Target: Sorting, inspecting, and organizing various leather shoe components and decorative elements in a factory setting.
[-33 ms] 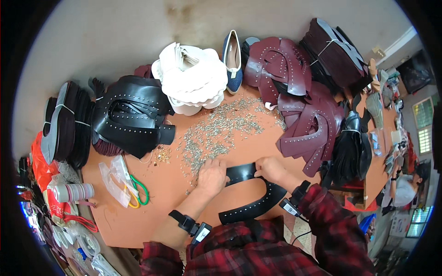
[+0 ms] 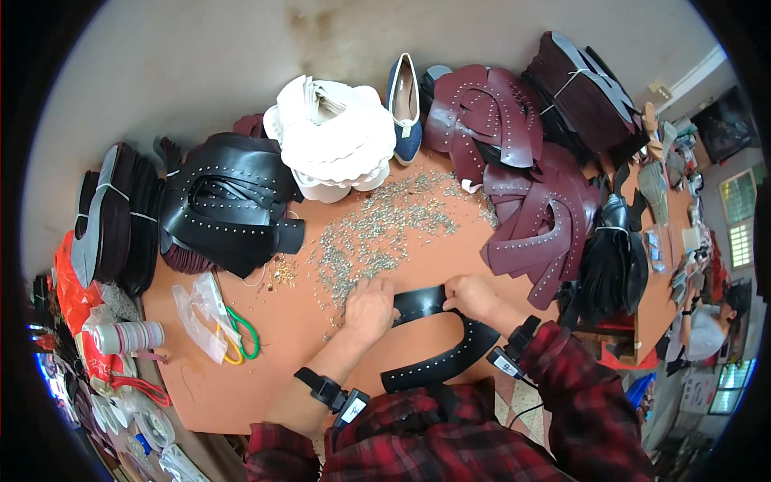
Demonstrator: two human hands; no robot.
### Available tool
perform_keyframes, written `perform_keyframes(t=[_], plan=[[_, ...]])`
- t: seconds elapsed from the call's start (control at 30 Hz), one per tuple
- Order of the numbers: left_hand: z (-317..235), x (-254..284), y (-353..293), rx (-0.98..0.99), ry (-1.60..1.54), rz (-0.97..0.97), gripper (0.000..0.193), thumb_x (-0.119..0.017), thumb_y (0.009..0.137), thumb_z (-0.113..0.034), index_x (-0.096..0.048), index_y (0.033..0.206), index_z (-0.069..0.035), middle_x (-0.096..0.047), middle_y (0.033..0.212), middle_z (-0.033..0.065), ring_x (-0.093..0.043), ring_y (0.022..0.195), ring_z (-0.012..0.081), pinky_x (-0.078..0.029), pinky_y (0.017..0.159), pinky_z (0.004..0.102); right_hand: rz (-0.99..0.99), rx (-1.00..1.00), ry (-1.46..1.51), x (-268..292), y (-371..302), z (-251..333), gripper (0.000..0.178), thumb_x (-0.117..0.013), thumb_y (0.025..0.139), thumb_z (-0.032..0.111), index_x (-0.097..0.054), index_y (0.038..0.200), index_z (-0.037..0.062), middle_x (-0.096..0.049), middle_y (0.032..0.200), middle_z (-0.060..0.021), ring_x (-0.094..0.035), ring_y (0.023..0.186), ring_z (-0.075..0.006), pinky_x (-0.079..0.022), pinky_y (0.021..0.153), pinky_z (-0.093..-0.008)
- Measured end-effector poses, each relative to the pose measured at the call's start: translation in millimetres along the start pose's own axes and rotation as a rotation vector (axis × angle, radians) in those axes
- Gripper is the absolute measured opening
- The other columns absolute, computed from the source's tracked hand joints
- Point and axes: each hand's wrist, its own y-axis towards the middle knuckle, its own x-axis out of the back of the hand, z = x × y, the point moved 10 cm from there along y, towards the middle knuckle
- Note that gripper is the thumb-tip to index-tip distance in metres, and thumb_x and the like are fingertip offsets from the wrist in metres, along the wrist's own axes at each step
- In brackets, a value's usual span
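Observation:
A U-shaped black leather shoe upper (image 2: pixel 438 360) lies at the table's near edge, with a row of silver studs along its lower arm. My left hand (image 2: pixel 370 309) is closed at the left end of its upper arm. Its fingertips are partly hidden behind the hand. With thumb and fingers, my right hand (image 2: pixel 472 297) pinches the same strip farther right, near the bend. Loose silver studs (image 2: pixel 361 241) are scattered over the table just beyond my left hand. A small patch of gold-coloured studs (image 2: pixel 283 271) lies to their left.
Black studded uppers (image 2: pixel 217 201) and white pieces (image 2: pixel 331 136) are piled along the back, beside a blue shoe (image 2: pixel 407 120). Maroon studded uppers (image 2: pixel 542 217) stand at right. Scissors (image 2: pixel 251 333) with green and yellow handles lie left, near a tape roll (image 2: pixel 128 336). A person (image 2: pixel 707 329) sits far right.

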Motion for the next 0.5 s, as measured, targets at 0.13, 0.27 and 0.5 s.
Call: perform_keyframes(t=[0.13, 0.27, 0.5], plan=[[2.3, 2.9, -3.2, -0.001, 0.009, -0.082, 0.038, -0.076, 0.061, -0.022, -0.058, 0.087, 0.000, -0.055, 0.098, 0.0153, -0.050, 0.097, 0.0312, -0.044, 0.081, 0.0391, 0.082, -0.120, 0.062, -2.1, 2.7, -4.8, 0.023, -0.078, 0.059, 0.015, -0.061, 0.064, 0.0019, -0.062, 0.067, -0.0162, -0.061, 0.066, -0.0308, -0.048, 0.063, -0.0378], [6.8, -1.2, -4.5, 0.081, 0.024, 0.039, 0.033, -0.070, 0.068, -0.024, -0.056, 0.087, 0.000, -0.060, 0.092, 0.0158, -0.058, 0.086, 0.0314, -0.045, 0.079, 0.0407, 0.085, -0.171, -0.007, -1.3, 3.2, -2.4, 0.023, -0.078, 0.059, 0.016, -0.061, 0.064, 0.0013, -0.062, 0.068, -0.0168, -0.062, 0.069, -0.0312, -0.048, 0.064, -0.0385], [7.4, -2.0, -13.9, 0.074, -0.046, -0.012, 0.026, -0.065, 0.074, -0.020, -0.056, 0.091, -0.003, -0.062, 0.087, 0.0188, -0.063, 0.071, 0.0344, -0.051, 0.062, 0.0431, 0.034, -0.077, -0.140, 1.6, 1.1, 7.9, 0.024, -0.077, 0.060, 0.017, -0.063, 0.071, 0.0014, -0.063, 0.073, -0.0176, -0.062, 0.074, -0.0330, -0.049, 0.068, -0.0397]])
